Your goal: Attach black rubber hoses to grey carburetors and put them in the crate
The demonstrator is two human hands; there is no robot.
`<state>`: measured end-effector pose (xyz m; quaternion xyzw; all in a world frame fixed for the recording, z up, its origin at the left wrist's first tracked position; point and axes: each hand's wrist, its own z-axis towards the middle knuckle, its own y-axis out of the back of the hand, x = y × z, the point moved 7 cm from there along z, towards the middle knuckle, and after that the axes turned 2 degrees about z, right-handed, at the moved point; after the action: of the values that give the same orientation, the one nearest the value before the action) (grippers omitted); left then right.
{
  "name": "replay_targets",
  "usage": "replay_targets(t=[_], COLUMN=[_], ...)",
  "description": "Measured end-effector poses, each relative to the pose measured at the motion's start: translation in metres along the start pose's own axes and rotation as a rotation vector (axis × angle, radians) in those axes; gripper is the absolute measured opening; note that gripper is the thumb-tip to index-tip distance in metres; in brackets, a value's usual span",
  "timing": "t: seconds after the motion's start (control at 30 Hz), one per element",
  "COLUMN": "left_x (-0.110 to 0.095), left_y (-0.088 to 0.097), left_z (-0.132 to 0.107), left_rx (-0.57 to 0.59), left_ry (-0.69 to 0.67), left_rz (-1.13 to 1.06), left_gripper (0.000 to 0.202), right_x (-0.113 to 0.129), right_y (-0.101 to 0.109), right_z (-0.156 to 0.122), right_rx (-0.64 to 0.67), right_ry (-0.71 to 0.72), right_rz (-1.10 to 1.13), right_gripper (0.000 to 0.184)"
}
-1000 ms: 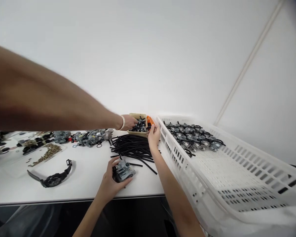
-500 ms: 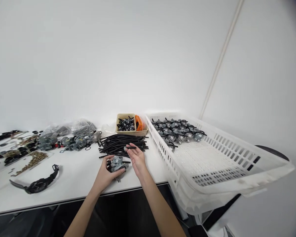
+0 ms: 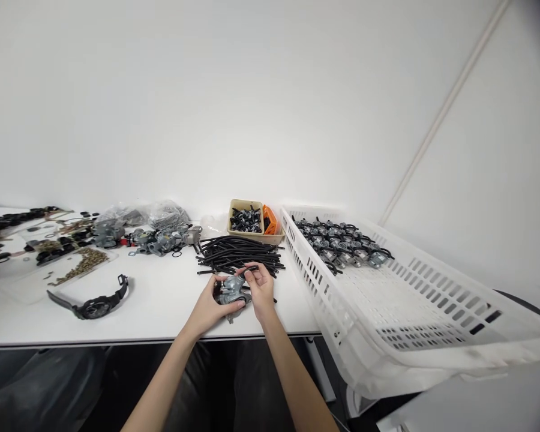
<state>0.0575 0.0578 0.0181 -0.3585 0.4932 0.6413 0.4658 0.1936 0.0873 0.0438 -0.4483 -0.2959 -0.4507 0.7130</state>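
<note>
My left hand is wrapped round a grey metal carburetor just above the front part of the table. At its upper right, my right hand pinches a small black-handled part. The part's inner end meets or nearly meets the carburetor; whether it is seated in it I cannot tell. Behind both hands lies a pile of black rubber hoses. A single black hose end pokes out by my right wrist.
A big white crate at the right holds rows of carburetors. Small black-handled parts fill a yellow bin beside an orange basket. Leftward are a black watch, brass fittings and more carburetors.
My right hand has brought the black-handled part from above the hoses to the carburetor's top, its fingers now closed tighter. The view has shifted, so the table appears further right and higher.
</note>
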Motion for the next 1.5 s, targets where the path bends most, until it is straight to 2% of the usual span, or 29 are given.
replay_targets(t=[0.43,0.7,0.83,1.0,1.13,1.27,1.5], left_x=[0.000,0.001,0.000,-0.001,-0.003,-0.003,-0.002], left_y=[0.000,-0.002,-0.002,0.000,0.000,0.000,0.000], left_z=[0.000,0.000,-0.002,-0.003,-0.003,-0.003,-0.001], left_rx=[0.021,0.035,0.041,0.039,0.031,0.021,0.012], left_ry=[0.003,0.009,0.023,0.038,0.030,0.021,-0.005], left_rz=[-0.081,-0.100,-0.094,-0.087,-0.081,-0.080,-0.071], left_gripper=[0.057,0.058,0.058,0.057,0.056,0.056,0.055], right_x=[-0.006,-0.010,-0.010,-0.009,-0.010,-0.013,-0.014], right_y=[0.000,0.001,0.002,-0.003,-0.005,-0.002,-0.003], right_z=[0.002,0.001,-0.001,-0.006,-0.008,-0.005,-0.005], right_rx=[0.012,-0.014,0.015,0.126,0.172,0.137,0.126], right_ry=[0.009,-0.036,-0.057,-0.102,-0.122,-0.108,-0.124], right_rz=[-0.077,-0.085,-0.074,-0.035,-0.029,0.003,0.013], right_gripper=[0.022,0.026,0.029,0.033,0.029,0.022,0.023])
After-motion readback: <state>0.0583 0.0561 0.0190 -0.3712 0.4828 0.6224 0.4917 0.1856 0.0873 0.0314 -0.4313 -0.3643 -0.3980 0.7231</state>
